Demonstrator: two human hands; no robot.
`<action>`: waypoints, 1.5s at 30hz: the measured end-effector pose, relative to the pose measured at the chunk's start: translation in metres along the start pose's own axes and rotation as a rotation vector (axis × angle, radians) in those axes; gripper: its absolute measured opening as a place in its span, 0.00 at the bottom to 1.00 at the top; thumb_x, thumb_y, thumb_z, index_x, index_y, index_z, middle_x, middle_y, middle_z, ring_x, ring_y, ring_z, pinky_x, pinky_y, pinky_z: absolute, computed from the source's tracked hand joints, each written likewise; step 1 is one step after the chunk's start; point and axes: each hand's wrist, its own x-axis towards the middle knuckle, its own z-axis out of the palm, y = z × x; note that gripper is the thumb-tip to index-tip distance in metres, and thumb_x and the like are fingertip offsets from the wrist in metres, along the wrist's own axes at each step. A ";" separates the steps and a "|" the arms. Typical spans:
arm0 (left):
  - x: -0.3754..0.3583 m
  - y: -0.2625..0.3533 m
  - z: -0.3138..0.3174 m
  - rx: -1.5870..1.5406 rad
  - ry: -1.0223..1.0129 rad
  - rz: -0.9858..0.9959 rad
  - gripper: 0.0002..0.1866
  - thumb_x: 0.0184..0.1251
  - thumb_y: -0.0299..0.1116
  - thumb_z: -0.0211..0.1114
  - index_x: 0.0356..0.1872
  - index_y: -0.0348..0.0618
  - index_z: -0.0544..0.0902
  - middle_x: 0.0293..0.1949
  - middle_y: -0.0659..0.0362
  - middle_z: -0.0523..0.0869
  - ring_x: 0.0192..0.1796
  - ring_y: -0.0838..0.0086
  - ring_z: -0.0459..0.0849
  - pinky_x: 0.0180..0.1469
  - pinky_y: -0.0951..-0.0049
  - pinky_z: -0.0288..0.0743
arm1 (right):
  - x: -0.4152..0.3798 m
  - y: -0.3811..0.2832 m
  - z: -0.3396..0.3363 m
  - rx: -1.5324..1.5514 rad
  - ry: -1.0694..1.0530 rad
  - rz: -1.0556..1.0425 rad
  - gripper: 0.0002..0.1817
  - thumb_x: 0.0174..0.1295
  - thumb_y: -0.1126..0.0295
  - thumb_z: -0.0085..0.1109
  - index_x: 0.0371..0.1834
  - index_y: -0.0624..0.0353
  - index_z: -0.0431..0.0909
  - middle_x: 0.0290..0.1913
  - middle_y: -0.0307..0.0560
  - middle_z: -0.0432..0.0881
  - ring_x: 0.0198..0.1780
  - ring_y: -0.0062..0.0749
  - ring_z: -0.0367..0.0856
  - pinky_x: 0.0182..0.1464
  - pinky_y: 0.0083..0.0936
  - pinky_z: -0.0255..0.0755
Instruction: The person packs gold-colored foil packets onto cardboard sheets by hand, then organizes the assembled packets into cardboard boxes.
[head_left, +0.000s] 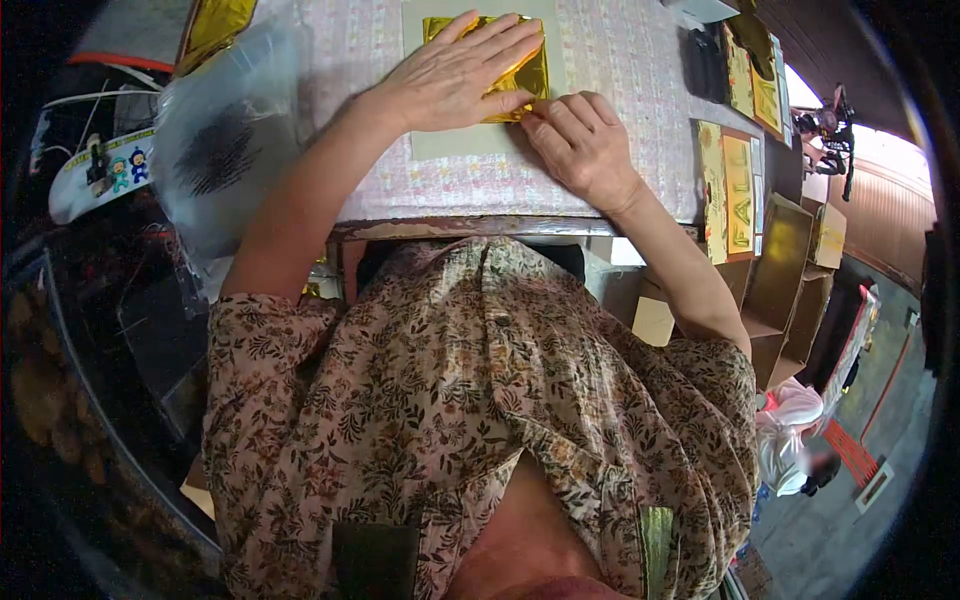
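**Gold foil point(533, 72) under my left hand point(455, 80), my right hand point(582, 145) at its corner**

I have the foil on a grey board point(450, 147) that lies on the table point(430, 229), a little in from the near edge and about midway between the left and right edges. The foil is shiny and creased, and parts of it show past my fingers on the right side and at the far left corner.

My left hand lies flat across it, palm down, fingers stretched out and slightly apart, with the thumb reaching toward my right hand. My right hand is at the foil's near right corner, fingers curled in. Its fingertips seem to touch the foil, but they are partly hidden, so I cannot tell whether they pinch it or only press on it.

A pink and white cloth point(350, 55) covers the table. Clear plastic point(265, 75) with a dark patch lies along the left edge. At the near right corner is a yellow box point(738, 190) with big letters; farther up the right edge is another box point(765, 105), with a dark thing point(703, 65) beside it. A brown carton point(780, 240) is off the table, past the near right corner.
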 end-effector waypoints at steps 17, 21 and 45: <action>0.004 -0.010 -0.017 -0.501 0.185 -0.087 0.36 0.85 0.45 0.50 0.84 0.39 0.53 0.85 0.48 0.54 0.87 0.57 0.49 0.86 0.58 0.44 | 0.039 0.025 0.002 0.835 -0.180 1.127 0.10 0.67 0.73 0.67 0.43 0.73 0.86 0.35 0.48 0.90 0.35 0.20 0.84 0.38 0.22 0.78; 0.006 -0.027 -0.054 -0.634 0.510 -0.318 0.31 0.84 0.44 0.51 0.80 0.38 0.63 0.69 0.45 0.78 0.72 0.52 0.75 0.75 0.62 0.66 | 0.064 0.026 -0.030 0.891 0.086 1.085 0.06 0.64 0.74 0.69 0.39 0.66 0.87 0.33 0.45 0.88 0.33 0.23 0.84 0.37 0.23 0.76; -0.059 0.029 -0.068 -0.809 0.185 -0.638 0.49 0.51 0.41 0.87 0.76 0.44 0.72 0.55 0.53 0.87 0.50 0.66 0.89 0.55 0.66 0.83 | -0.005 0.002 -0.017 0.469 -0.078 0.565 0.36 0.49 0.52 0.84 0.61 0.55 0.82 0.64 0.46 0.76 0.67 0.43 0.70 0.73 0.43 0.61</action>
